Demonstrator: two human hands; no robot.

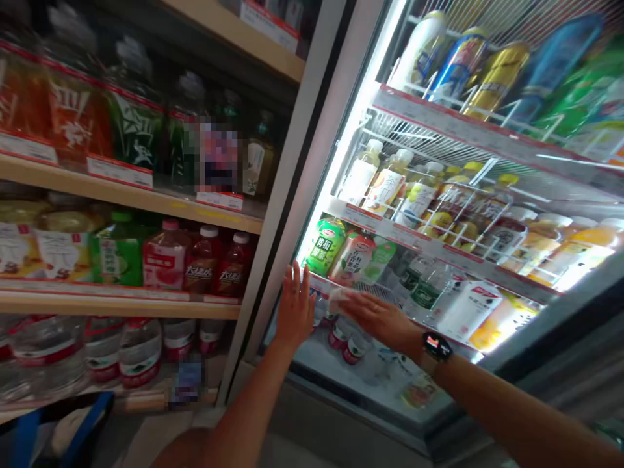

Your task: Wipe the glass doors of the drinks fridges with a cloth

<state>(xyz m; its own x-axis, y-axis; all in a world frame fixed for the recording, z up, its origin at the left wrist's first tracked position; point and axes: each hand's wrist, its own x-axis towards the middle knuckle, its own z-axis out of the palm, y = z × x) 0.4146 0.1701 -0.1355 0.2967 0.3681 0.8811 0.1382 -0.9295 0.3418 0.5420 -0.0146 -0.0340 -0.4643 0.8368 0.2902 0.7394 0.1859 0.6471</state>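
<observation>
My left hand point(296, 305) has its fingers spread and raised at the left side of a lit drinks cooler, just below a green bottle point(320, 247). It holds nothing that I can see. To its right, my right hand point(368, 315) lies flat over a small white cloth or tissue point(337, 300), close to the cooler's lower shelf edge. A dark smartwatch point(436, 346) is on the right wrist. A red-labelled bottle point(351, 257) stands just above the right hand. Whether the hands touch glass or the shelf edge is unclear.
Cooler shelves hold bottles and cans, with water bottles point(355, 346) at the bottom. On the left, wooden shelves point(121, 302) carry juice bottles and large water bottles point(140, 351). A grey upright frame point(297, 143) separates them. A bag with blue straps point(90, 429) is at lower left.
</observation>
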